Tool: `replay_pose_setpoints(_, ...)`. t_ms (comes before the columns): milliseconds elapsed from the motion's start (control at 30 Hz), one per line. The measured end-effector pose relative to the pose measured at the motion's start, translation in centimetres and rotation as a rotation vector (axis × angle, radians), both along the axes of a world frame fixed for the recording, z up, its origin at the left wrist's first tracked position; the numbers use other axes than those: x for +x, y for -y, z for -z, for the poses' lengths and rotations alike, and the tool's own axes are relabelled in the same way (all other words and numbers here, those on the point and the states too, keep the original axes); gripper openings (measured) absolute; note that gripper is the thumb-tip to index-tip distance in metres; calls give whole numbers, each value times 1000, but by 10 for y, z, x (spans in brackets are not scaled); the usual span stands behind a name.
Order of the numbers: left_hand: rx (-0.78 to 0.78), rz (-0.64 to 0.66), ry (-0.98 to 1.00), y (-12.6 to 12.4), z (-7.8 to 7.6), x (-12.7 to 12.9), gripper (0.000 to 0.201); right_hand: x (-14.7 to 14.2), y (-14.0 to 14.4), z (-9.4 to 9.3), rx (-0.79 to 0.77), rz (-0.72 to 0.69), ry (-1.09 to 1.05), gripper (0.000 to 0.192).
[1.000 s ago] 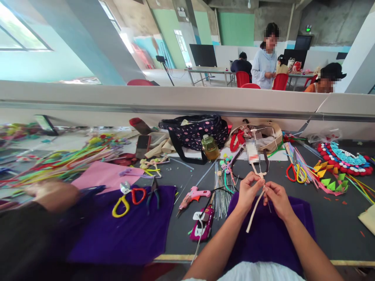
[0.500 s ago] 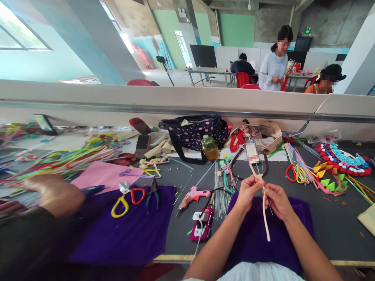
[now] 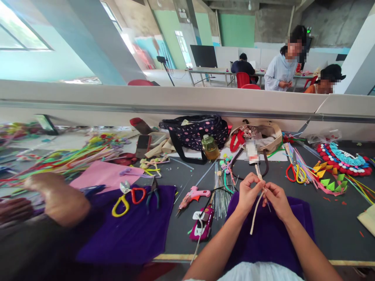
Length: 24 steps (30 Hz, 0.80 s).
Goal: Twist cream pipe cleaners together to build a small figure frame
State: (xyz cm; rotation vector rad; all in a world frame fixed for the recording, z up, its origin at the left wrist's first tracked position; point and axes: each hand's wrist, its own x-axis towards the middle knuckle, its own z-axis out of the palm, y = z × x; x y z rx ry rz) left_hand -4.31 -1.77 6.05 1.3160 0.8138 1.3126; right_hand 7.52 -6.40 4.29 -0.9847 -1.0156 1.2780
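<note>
Two bare hands meet above a purple cloth [image 3: 263, 249] on a dark table, working a cream strip [image 3: 255, 218]. The left hand [image 3: 248, 192] pinches the strip between thumb and forefinger; the right hand [image 3: 277, 200], touching it or nearly so, pinches just below, fingertips pressed together. One short end rises above the fingertips toward a white card [image 3: 252, 152]; the longer tail hangs beneath them, slanting down to the left over the cloth. A thin wire [image 3: 268, 207] pokes out below the right fingers. Half a second earlier the tail slanted down to the right; now it has swung left, while both hands keep nearly the same place. In the background, a standing person in pale blue [image 3: 279, 74] has shifted rightward.
</note>
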Motion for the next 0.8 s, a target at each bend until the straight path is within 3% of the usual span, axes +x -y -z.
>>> replay_pose_setpoints(433, -197, 49, 156, -3, 2, 3, 31, 5, 1, 2, -92, -80, -139, 24)
replay_pose_setpoints(800, -172, 89, 161, 0, 1, 4, 28, 0, 1, -2, -120, -35, -190, 23)
